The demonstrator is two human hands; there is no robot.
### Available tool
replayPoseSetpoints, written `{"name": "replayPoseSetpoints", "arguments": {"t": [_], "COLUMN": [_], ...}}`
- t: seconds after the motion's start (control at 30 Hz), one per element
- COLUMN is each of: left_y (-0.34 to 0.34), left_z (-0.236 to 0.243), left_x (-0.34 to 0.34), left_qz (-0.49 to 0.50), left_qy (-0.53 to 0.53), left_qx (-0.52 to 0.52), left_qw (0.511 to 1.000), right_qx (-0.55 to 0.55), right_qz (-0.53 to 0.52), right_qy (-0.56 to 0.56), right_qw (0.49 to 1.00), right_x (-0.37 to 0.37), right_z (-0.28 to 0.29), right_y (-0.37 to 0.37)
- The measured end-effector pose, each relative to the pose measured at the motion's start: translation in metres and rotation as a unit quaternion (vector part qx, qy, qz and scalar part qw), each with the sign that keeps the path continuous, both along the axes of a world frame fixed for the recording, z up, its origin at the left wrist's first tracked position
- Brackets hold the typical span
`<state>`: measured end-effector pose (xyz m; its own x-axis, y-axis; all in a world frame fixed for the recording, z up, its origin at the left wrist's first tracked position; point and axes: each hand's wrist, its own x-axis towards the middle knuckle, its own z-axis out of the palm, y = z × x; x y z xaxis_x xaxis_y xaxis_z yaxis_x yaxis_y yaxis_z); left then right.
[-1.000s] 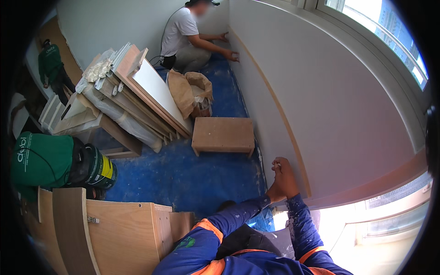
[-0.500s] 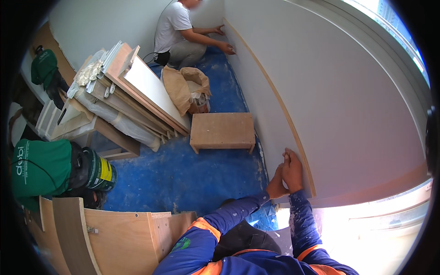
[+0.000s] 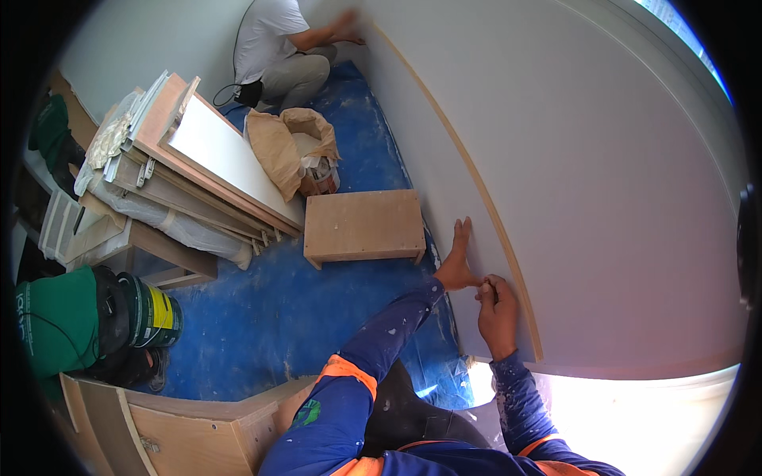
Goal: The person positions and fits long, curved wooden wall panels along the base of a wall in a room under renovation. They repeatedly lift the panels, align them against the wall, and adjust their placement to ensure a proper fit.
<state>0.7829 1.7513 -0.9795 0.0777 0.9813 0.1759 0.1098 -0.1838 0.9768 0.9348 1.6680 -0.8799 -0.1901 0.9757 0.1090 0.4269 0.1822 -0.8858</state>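
Observation:
A long, thin wooden strip [image 3: 486, 190] runs along the pale wall [image 3: 611, 206], from the far corner to near me. My left hand [image 3: 456, 266] is held to the wall left of the strip, fingers stretched out and thumb reaching to my other hand. Close beside the strip's near end, my right hand [image 3: 500, 321] is closed in a pinch. Its fingertips meet the left thumb; whatever they hold is too small to make out. At the far end of the strip, a crouching person in a white shirt [image 3: 270, 28] has blurred hands near the wall.
A low wooden stool [image 3: 365, 224] stands on the blue floor sheet [image 3: 238, 333]. Beyond it are a paper sack [image 3: 274, 151] and leaning boards [image 3: 222, 159]. A person in green [image 3: 63, 317] sits on a bucket [image 3: 155, 311] at left. Wooden cabinet parts [image 3: 182, 432] are near me.
My left hand has moved away from the right and stretched its fingers up the wall. The right hand has dropped slightly. The far person's hands have moved, and my view has shifted.

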Motion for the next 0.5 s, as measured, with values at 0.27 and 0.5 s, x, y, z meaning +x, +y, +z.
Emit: {"name": "replayPoseSetpoints", "arguments": {"t": [0.27, 0.5], "left_y": [0.01, -0.012], "left_z": [-0.028, 0.013], "left_x": [0.01, -0.012], "left_qz": [-0.044, 0.02], "left_qy": [-0.21, -0.049], "left_qx": [0.042, -0.033], "left_qw": [0.976, 0.998], "right_qx": [0.202, 0.36], "right_qz": [-0.026, 0.035], "right_qy": [0.029, -0.077], "right_qw": [0.979, 0.929], "right_x": [-0.119, -0.303], "right_z": [0.077, 0.111], "right_y": [0.097, 0.329]}}
